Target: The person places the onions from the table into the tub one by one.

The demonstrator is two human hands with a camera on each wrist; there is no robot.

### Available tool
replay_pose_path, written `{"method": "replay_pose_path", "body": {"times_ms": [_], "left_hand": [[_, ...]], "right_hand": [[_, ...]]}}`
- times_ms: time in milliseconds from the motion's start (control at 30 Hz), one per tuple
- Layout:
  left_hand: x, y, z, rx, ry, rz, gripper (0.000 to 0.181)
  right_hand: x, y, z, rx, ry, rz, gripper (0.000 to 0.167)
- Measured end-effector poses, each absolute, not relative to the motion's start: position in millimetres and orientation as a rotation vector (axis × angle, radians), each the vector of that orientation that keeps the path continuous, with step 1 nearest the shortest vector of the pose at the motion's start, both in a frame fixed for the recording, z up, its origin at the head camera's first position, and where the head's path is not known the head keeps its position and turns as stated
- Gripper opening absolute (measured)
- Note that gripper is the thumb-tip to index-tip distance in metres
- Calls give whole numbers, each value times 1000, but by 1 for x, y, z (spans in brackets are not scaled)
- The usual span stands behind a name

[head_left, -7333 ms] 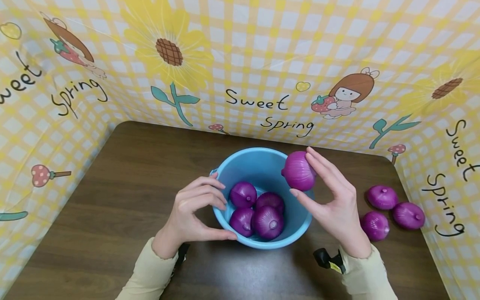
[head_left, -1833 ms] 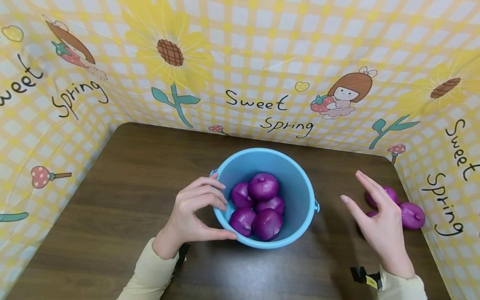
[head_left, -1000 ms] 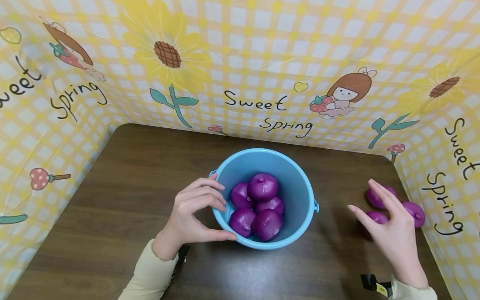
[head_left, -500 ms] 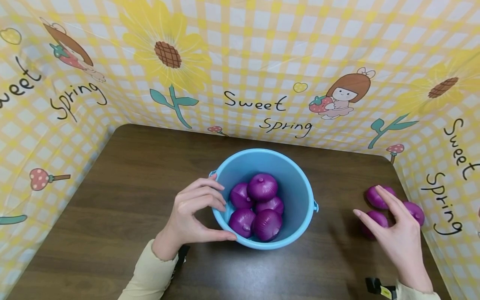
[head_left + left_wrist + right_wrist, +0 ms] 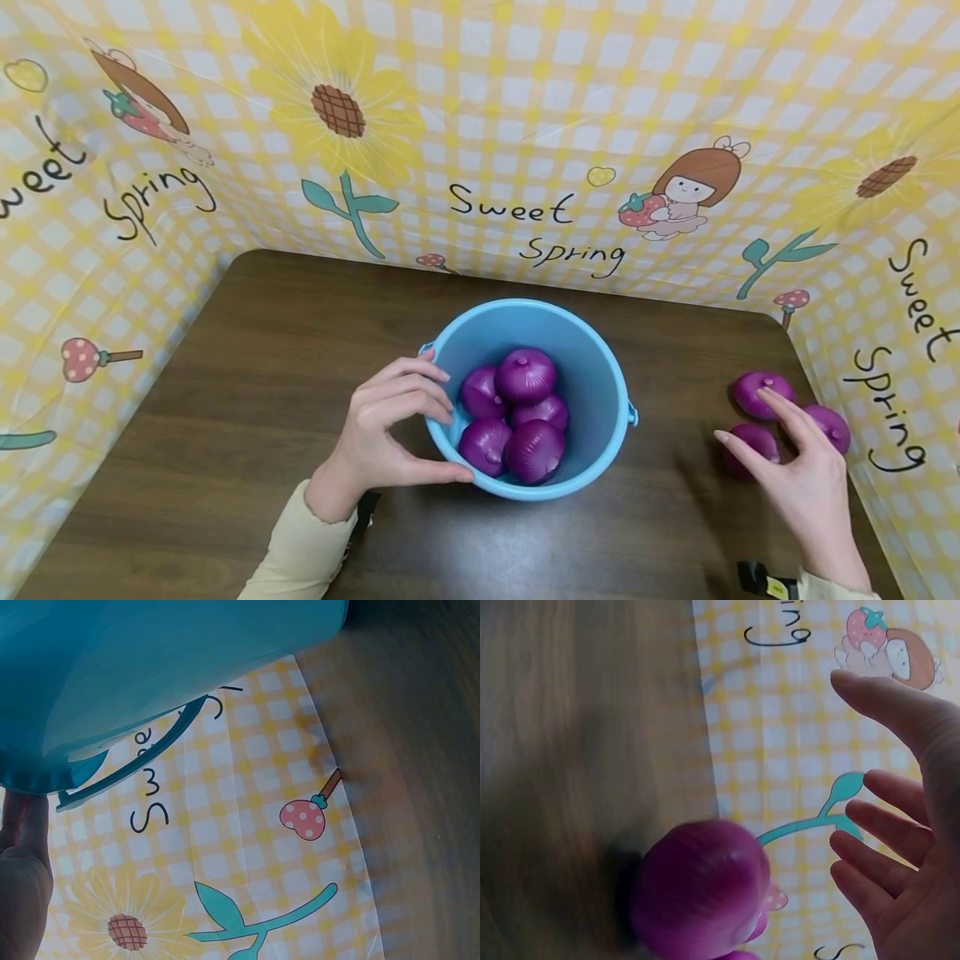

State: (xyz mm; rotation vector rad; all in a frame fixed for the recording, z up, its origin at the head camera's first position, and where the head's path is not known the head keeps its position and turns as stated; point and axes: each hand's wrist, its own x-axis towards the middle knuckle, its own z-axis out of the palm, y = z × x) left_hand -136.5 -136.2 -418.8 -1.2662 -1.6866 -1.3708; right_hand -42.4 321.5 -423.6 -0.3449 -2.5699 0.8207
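Observation:
A light blue bucket (image 5: pixel 525 492) stands mid-table in the head view with several purple onions (image 5: pixel 527 375) inside. My left hand (image 5: pixel 390 421) holds its left side, fingers over the rim and thumb along the front edge. At the right, my right hand (image 5: pixel 802 475) hovers over three loose onions, thumb and fingers spread apart, nothing between them. Nearest is the front onion (image 5: pixel 752 446); behind it lie a second onion (image 5: pixel 753 392) and a third onion (image 5: pixel 832 429), partly hidden by the hand. The right wrist view shows an onion (image 5: pixel 697 889) apart from the fingers.
The brown wooden table (image 5: pixel 247 400) is enclosed at the back and sides by a yellow checked cloth (image 5: pixel 525 100) with printed flowers and lettering. The bucket's handle (image 5: pixel 142 761) hangs at its side in the left wrist view.
Earlier my right hand held an onion over the bucket; that onion now lies inside. Since then the right hand has moved right and down to the loose onions. The left hand stays put.

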Motion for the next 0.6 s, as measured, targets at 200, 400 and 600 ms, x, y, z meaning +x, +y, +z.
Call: {"method": "replay_pose_path", "body": {"times_ms": [200, 400, 600], "left_hand": [[-136, -136, -419, -1264, -1687, -1371, 50], [-137, -136, -420, -1265, -1680, -1368, 50], [-137, -135, -419, -1263, -1675, -1367, 50]], "right_hand": [[-40, 329, -431, -418, -2609, 808, 72], [-36, 336, -437, -467, -2662, 814, 73], [-34, 341, -442, -493, -2690, 820, 74]]}}
